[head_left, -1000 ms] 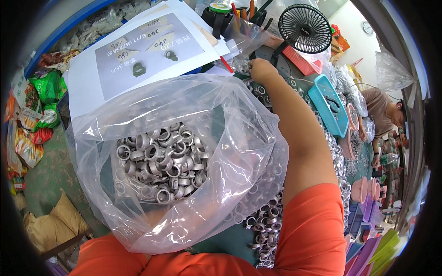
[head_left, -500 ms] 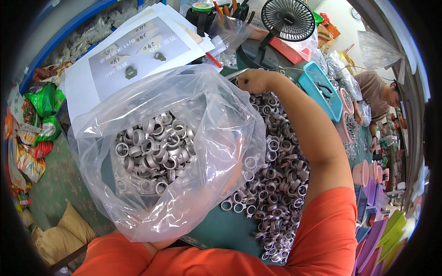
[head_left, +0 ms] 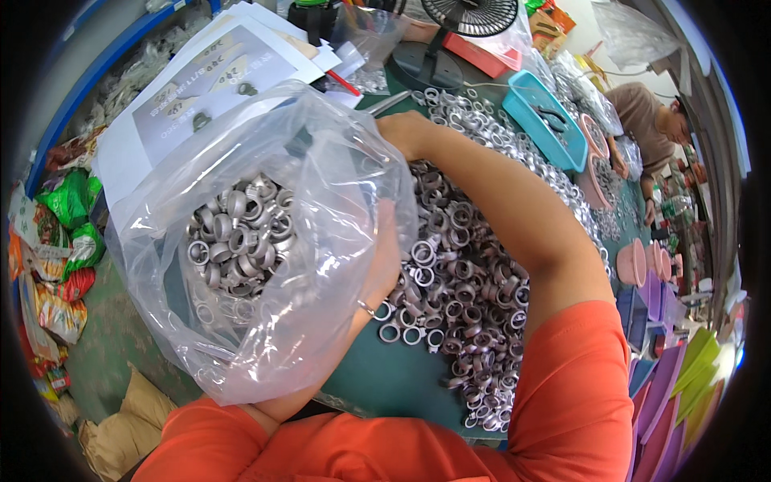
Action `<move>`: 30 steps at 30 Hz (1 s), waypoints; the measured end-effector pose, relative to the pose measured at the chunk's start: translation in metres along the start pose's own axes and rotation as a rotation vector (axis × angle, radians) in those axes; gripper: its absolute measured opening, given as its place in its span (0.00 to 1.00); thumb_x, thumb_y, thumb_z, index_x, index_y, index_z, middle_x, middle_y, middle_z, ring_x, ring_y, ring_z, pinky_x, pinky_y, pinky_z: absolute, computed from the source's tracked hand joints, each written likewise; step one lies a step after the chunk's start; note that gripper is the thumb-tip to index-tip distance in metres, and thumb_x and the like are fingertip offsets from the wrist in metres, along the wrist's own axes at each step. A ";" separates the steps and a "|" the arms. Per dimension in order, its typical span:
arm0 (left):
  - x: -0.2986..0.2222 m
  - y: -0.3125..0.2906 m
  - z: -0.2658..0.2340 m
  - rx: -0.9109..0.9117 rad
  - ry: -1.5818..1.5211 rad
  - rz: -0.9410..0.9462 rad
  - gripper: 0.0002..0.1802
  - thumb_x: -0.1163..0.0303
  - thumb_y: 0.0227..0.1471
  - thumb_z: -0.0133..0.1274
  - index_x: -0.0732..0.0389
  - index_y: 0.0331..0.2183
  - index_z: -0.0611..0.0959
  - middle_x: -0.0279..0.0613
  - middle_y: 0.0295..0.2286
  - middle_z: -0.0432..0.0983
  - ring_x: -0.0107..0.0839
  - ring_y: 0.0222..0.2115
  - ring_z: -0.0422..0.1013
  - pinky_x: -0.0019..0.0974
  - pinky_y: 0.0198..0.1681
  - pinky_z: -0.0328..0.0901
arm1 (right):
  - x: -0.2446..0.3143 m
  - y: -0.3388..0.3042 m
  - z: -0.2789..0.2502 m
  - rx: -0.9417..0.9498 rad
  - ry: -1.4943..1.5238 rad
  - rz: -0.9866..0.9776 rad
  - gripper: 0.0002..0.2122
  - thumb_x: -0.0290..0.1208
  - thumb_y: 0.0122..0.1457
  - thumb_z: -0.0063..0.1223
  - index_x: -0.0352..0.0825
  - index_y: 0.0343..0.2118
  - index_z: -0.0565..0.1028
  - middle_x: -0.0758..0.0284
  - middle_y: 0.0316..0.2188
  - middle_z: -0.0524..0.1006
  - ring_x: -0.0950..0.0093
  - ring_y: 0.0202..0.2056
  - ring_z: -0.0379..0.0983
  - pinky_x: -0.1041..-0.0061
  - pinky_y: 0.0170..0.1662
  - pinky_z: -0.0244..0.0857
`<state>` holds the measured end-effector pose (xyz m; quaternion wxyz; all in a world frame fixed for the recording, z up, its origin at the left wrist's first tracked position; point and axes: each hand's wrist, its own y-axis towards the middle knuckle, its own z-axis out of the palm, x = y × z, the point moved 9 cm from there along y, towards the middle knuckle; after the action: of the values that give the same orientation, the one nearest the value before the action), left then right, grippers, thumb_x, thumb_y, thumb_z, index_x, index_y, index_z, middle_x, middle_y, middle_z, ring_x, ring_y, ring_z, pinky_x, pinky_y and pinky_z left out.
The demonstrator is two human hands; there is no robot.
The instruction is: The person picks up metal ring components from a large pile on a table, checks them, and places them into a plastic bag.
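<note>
A large clear plastic bag (head_left: 241, 361) stands wide-mouthed in front of me, with a heap of grey metal ring clamps (head_left: 241, 229) inside. My left forearm passes along the bag's near right side, and my left hand (head_left: 385, 249) lies against its right wall, partly seen through the plastic; its fingers are hidden. At the bag's far right edge is my right hand (head_left: 404, 133), touching the plastic, its fingertips out of sight behind the film. A pointed metal tool (head_left: 391, 104) lies just beyond it. Many loose ring clamps (head_left: 466, 297) cover the table between my arms.
Printed sheets (head_left: 193, 104) lie behind the bag. A black fan (head_left: 426, 64) and a blue basket (head_left: 546, 120) holding pliers stand at the back. Colourful packets (head_left: 68, 233) are at left. Another person (head_left: 646, 128) works at far right near pink baskets (head_left: 632, 263).
The view has shifted, so the scene sits further left and higher. My left wrist and its bracelet now show at the bag's right side. My right hand is closer against the bag's edge.
</note>
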<state>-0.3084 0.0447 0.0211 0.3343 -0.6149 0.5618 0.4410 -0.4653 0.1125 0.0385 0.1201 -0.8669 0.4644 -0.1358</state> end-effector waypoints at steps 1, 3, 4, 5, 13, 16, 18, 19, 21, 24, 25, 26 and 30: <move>-0.003 0.000 -0.002 0.013 -0.012 0.021 0.36 0.53 0.63 0.35 0.75 0.58 0.53 0.63 0.59 0.48 0.51 0.61 0.47 0.42 0.63 0.41 | 0.016 -0.002 -0.001 0.025 0.017 -0.068 0.25 0.54 0.57 0.39 0.38 0.44 0.75 0.56 0.43 0.76 0.58 0.48 0.71 0.60 0.52 0.60; -0.009 -0.001 -0.001 0.054 -0.039 0.069 0.36 0.53 0.62 0.35 0.75 0.58 0.52 0.63 0.59 0.48 0.51 0.61 0.47 0.42 0.63 0.41 | 0.021 -0.016 0.006 0.101 -0.020 -0.030 0.26 0.53 0.56 0.42 0.35 0.48 0.71 0.54 0.43 0.76 0.57 0.47 0.71 0.62 0.51 0.62; -0.012 -0.001 0.003 0.056 -0.043 0.095 0.36 0.53 0.62 0.35 0.75 0.58 0.52 0.63 0.59 0.48 0.52 0.61 0.47 0.42 0.63 0.41 | 0.017 -0.023 0.010 0.110 -0.031 0.005 0.27 0.52 0.55 0.43 0.34 0.49 0.70 0.54 0.44 0.76 0.57 0.47 0.71 0.62 0.51 0.62; -0.015 0.000 0.001 0.040 -0.040 0.117 0.36 0.53 0.62 0.35 0.75 0.58 0.52 0.64 0.59 0.48 0.52 0.61 0.47 0.42 0.63 0.41 | 0.018 -0.026 0.012 0.117 -0.047 0.019 0.28 0.52 0.55 0.44 0.33 0.50 0.69 0.53 0.44 0.75 0.57 0.47 0.71 0.62 0.51 0.62; -0.011 0.004 -0.001 -0.069 -0.069 0.248 0.36 0.54 0.62 0.34 0.75 0.59 0.51 0.65 0.58 0.49 0.52 0.60 0.49 0.42 0.62 0.43 | 0.023 -0.030 0.003 -0.016 0.034 0.126 0.29 0.50 0.53 0.45 0.32 0.51 0.68 0.52 0.48 0.73 0.57 0.51 0.69 0.62 0.53 0.61; -0.011 0.000 0.002 -0.081 -0.137 0.291 0.36 0.54 0.63 0.34 0.75 0.58 0.51 0.66 0.57 0.53 0.51 0.59 0.52 0.41 0.61 0.45 | 0.028 -0.038 0.008 -0.019 0.041 0.191 0.29 0.51 0.53 0.46 0.32 0.52 0.68 0.54 0.49 0.73 0.58 0.52 0.68 0.63 0.54 0.60; -0.020 -0.005 0.001 -0.067 -0.160 0.320 0.36 0.54 0.63 0.34 0.75 0.58 0.51 0.65 0.55 0.58 0.51 0.56 0.57 0.41 0.60 0.49 | 0.023 -0.036 0.013 -0.040 0.053 0.217 0.29 0.53 0.53 0.47 0.33 0.50 0.71 0.56 0.50 0.73 0.59 0.52 0.68 0.64 0.55 0.60; -0.021 -0.009 -0.001 -0.053 -0.133 0.300 0.36 0.54 0.63 0.34 0.75 0.58 0.51 0.65 0.54 0.59 0.50 0.55 0.58 0.41 0.59 0.50 | 0.026 -0.040 0.013 -0.018 0.047 0.204 0.29 0.54 0.53 0.46 0.33 0.49 0.72 0.56 0.49 0.73 0.59 0.52 0.68 0.64 0.55 0.60; -0.021 -0.014 -0.001 -0.058 -0.153 0.299 0.36 0.53 0.62 0.34 0.75 0.58 0.51 0.65 0.54 0.58 0.50 0.55 0.58 0.41 0.59 0.50 | 0.034 -0.051 0.013 0.026 0.039 0.183 0.28 0.54 0.54 0.46 0.33 0.47 0.75 0.56 0.49 0.73 0.59 0.52 0.69 0.63 0.55 0.60; -0.007 -0.017 -0.001 -0.097 -0.136 0.223 0.39 0.49 0.62 0.32 0.75 0.59 0.51 0.64 0.57 0.53 0.50 0.58 0.52 0.40 0.61 0.46 | 0.046 -0.059 0.020 -0.013 -0.041 0.123 0.25 0.55 0.57 0.38 0.39 0.41 0.79 0.59 0.44 0.77 0.60 0.48 0.72 0.59 0.50 0.63; 0.000 -0.017 -0.003 -0.137 -0.099 0.199 0.40 0.48 0.62 0.32 0.75 0.59 0.50 0.64 0.57 0.52 0.50 0.59 0.51 0.40 0.61 0.45 | 0.053 -0.060 0.019 -0.012 -0.060 0.100 0.25 0.54 0.57 0.38 0.40 0.41 0.79 0.59 0.44 0.77 0.60 0.48 0.72 0.59 0.50 0.63; 0.000 -0.015 -0.005 -0.109 -0.146 0.175 0.41 0.46 0.62 0.31 0.75 0.59 0.50 0.63 0.58 0.49 0.49 0.60 0.49 0.40 0.62 0.44 | 0.062 -0.062 0.016 -0.013 -0.085 0.079 0.24 0.53 0.56 0.39 0.38 0.40 0.79 0.59 0.43 0.77 0.60 0.48 0.72 0.60 0.50 0.63; -0.001 -0.023 -0.007 -0.067 -0.187 0.137 0.41 0.45 0.62 0.29 0.74 0.59 0.53 0.62 0.58 0.51 0.48 0.60 0.50 0.39 0.62 0.44 | 0.078 -0.093 0.011 -0.030 -0.133 0.038 0.21 0.48 0.55 0.42 0.35 0.37 0.80 0.59 0.38 0.79 0.63 0.43 0.75 0.57 0.50 0.57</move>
<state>-0.2843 0.0425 0.0227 0.3336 -0.5420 0.5539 0.5368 -0.3482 0.0978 0.0693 0.1402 -0.8667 0.4737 -0.0688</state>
